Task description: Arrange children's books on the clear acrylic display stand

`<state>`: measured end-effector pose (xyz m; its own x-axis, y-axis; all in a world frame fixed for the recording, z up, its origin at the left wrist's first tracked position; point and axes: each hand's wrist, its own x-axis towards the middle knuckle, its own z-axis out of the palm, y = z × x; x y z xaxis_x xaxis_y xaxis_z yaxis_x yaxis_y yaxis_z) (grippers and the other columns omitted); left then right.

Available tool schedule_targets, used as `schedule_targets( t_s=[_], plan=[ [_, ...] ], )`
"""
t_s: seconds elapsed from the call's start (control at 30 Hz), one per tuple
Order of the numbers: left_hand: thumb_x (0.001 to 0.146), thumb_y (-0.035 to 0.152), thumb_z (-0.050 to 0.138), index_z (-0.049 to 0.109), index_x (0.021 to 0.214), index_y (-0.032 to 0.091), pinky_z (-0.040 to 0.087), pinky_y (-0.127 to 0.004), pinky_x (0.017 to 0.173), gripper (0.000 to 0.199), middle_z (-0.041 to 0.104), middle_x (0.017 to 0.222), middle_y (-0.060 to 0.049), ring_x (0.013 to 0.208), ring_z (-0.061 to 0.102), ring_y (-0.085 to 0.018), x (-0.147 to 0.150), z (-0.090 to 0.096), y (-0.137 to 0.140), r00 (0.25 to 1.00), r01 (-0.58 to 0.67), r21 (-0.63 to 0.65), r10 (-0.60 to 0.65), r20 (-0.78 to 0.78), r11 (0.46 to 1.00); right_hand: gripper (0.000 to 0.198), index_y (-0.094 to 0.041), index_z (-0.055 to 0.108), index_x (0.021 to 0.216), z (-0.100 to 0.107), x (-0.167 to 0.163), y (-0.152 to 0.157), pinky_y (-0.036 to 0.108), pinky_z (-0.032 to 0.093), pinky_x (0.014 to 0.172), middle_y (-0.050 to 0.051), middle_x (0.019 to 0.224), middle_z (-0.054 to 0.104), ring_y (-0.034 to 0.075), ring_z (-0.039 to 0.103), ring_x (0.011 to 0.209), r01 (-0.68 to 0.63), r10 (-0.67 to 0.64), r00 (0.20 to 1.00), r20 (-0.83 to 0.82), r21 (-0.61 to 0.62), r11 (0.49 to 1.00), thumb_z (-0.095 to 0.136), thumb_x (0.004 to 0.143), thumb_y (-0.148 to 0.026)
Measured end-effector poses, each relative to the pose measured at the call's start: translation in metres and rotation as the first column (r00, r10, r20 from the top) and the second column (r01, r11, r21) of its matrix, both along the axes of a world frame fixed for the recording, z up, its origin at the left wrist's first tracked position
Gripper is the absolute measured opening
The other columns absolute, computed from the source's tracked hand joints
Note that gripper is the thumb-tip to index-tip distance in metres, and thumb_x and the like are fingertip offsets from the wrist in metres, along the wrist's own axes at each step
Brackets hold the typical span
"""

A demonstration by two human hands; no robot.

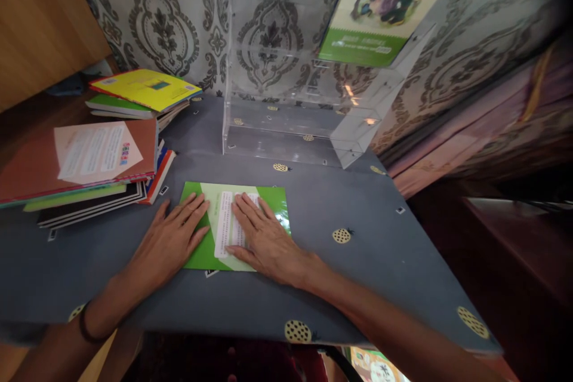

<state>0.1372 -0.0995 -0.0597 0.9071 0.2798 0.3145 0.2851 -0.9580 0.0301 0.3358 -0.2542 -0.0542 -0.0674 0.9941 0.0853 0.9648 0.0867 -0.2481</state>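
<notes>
A thin green book (209, 259) with pale text panels lies flat on the table, near its front edge. My left hand (174, 236) rests on the book's left side, fingers stretched out. Flat across the book's middle and right part lies my right hand (264, 239), its fingers spread and its thumb pointing left over the text. Neither hand grips anything. Parts of the cover are hidden under both hands.
A clear acrylic rack (282, 146) stands at the back, with a picture book (362, 42) on its upper right. Stacked books (27, 161) and a yellow-topped pile (129, 86) sit at left. The patterned blue-grey tablecloth (358, 286) ends at the front and right edges.
</notes>
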Motion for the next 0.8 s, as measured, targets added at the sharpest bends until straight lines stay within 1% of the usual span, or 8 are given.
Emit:
schedule_targets(
  t_s=[0.07, 0.2, 0.43, 0.53, 0.67, 0.73, 0.8],
  plan=[
    [0.109, 0.036, 0.031, 0.054, 0.143, 0.015, 0.039, -0.06, 0.112, 0.047, 0.058, 0.149, -0.016, 0.139, 0.054, -0.032, 0.0, 0.001, 0.0, 1.0, -0.004, -0.004, 0.004, -0.007, 1.0, 0.087, -0.001, 0.03, 0.159, 0.0, 0.001, -0.003, 0.058, 0.024, 0.127, 0.024, 0.165, 0.028, 0.033, 0.016, 0.158, 0.054, -0.054, 0.999, 0.004, -0.007, 0.999, 0.027, 0.103, -0.067],
    [0.109, 0.038, 0.029, 0.055, 0.143, 0.015, 0.039, -0.059, 0.112, 0.049, 0.057, 0.149, -0.015, 0.139, 0.053, -0.031, 0.0, 0.002, 0.0, 1.0, 0.0, 0.001, 0.0, -0.021, 1.0, 0.092, 0.0, 0.026, 0.16, -0.006, 0.001, -0.008, 0.059, 0.026, 0.125, 0.026, 0.166, 0.024, 0.037, 0.015, 0.157, 0.228, -0.228, 0.973, 0.04, 0.011, 0.974, 0.026, 0.1, -0.071],
    [0.11, 0.04, 0.025, 0.053, 0.144, 0.014, 0.04, -0.058, 0.111, 0.051, 0.056, 0.15, -0.016, 0.139, 0.053, -0.031, 0.0, 0.004, 0.0, 0.999, -0.005, 0.02, 0.006, -0.039, 1.0, 0.086, -0.005, 0.035, 0.157, -0.013, 0.008, -0.015, 0.06, 0.027, 0.124, 0.025, 0.165, 0.03, 0.039, 0.018, 0.156, 0.358, -0.366, 0.923, 0.12, 0.086, 0.93, 0.026, 0.101, -0.069],
    [0.11, 0.038, 0.026, 0.053, 0.145, 0.015, 0.039, -0.058, 0.113, 0.05, 0.056, 0.151, -0.015, 0.14, 0.052, -0.03, 0.0, 0.004, 0.0, 0.999, -0.011, 0.018, 0.012, -0.053, 1.0, 0.082, -0.006, 0.033, 0.157, -0.015, 0.012, -0.019, 0.061, 0.029, 0.123, 0.026, 0.164, 0.031, 0.038, 0.021, 0.156, 0.357, -0.366, 0.923, 0.116, 0.09, 0.93, 0.025, 0.103, -0.067],
    [0.109, 0.036, 0.027, 0.051, 0.147, 0.016, 0.034, -0.059, 0.118, 0.049, 0.053, 0.153, -0.016, 0.141, 0.052, -0.03, 0.002, 0.008, -0.004, 0.999, -0.03, 0.033, 0.031, -0.04, 0.999, 0.081, -0.009, 0.026, 0.16, -0.019, 0.015, -0.021, 0.064, 0.027, 0.122, 0.025, 0.164, 0.03, 0.04, 0.019, 0.156, 0.344, -0.351, 0.935, 0.048, 0.106, 0.933, 0.028, 0.103, -0.066],
    [0.109, 0.036, 0.026, 0.047, 0.15, 0.016, 0.034, -0.058, 0.119, 0.05, 0.051, 0.155, -0.016, 0.143, 0.049, -0.03, 0.004, 0.011, -0.011, 1.0, -0.003, 0.038, 0.004, -0.027, 0.999, 0.082, -0.009, 0.023, 0.161, -0.02, 0.015, -0.02, 0.066, 0.026, 0.122, 0.026, 0.164, 0.029, 0.041, 0.018, 0.156, 0.341, -0.344, 0.939, 0.012, 0.107, 0.934, 0.03, 0.102, -0.066],
    [0.109, 0.041, 0.026, 0.041, 0.154, 0.015, 0.037, -0.055, 0.118, 0.054, 0.049, 0.157, -0.016, 0.145, 0.046, -0.029, 0.006, 0.012, -0.021, 0.998, 0.057, 0.028, -0.056, -0.026, 0.998, 0.083, -0.011, 0.02, 0.162, -0.021, 0.015, -0.02, 0.068, 0.025, 0.122, 0.026, 0.166, 0.027, 0.042, 0.017, 0.156, 0.339, -0.339, 0.94, -0.018, 0.107, 0.935, 0.031, 0.101, -0.067]
  ],
)
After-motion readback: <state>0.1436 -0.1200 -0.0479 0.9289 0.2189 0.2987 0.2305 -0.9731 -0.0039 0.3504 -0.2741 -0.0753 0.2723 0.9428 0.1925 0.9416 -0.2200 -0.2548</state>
